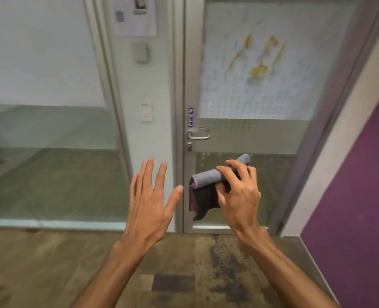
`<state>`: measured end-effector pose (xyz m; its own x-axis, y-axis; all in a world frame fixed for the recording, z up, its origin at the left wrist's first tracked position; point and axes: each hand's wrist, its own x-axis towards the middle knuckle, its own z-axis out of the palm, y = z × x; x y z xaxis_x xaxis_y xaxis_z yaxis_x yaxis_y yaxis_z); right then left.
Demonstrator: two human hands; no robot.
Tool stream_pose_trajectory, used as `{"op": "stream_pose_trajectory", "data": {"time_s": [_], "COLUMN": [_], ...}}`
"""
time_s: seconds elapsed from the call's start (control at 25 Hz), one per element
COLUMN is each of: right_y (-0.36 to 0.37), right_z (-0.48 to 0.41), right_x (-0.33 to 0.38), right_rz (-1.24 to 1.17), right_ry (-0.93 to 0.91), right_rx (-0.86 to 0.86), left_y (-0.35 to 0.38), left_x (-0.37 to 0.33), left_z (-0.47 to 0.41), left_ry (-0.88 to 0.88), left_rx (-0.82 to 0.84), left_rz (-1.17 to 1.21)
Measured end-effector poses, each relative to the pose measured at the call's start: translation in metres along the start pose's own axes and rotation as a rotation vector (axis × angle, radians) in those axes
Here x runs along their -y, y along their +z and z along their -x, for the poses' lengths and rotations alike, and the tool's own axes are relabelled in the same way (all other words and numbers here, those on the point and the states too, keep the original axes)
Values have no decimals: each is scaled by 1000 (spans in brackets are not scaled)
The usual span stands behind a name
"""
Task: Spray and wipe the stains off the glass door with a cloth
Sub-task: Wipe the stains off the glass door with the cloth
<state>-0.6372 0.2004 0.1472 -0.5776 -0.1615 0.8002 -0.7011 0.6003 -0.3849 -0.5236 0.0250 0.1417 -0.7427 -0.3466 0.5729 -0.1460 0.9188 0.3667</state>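
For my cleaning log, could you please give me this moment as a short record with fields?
door: glass door, shut, metal frame
stains: yellow smears on the upper pane, not yet wiped
cloth: grey cloth, partly rolled, one end hanging down
right hand: right hand grips the cloth, well below the stains
left hand: left hand open, fingers spread, holding nothing
handle: lever handle at the door's left edge
spray bottle: none in view

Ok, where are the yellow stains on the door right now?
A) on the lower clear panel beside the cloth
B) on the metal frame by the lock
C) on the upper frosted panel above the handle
C: the yellow stains streak the upper frosted panel, well above the handle.
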Motion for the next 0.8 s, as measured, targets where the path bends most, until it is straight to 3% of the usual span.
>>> {"op": "stream_pose_trajectory", "data": {"time_s": [0.24, 0.48, 0.8], "right_y": [-21, 10, 64], "right_z": [-50, -111, -188], "right_x": [-93, -176, -280], "right_rz": [108, 183, 229], "right_ry": [107, 140, 191], "right_rx": [-124, -175, -201], "left_y": [70, 144, 238], "left_x": [-72, -113, -134], "left_z": [-76, -166, -291], "left_ry": [182, 368, 367], "left_rx": [16, 8, 12], "left_rz": [137, 262, 274]}}
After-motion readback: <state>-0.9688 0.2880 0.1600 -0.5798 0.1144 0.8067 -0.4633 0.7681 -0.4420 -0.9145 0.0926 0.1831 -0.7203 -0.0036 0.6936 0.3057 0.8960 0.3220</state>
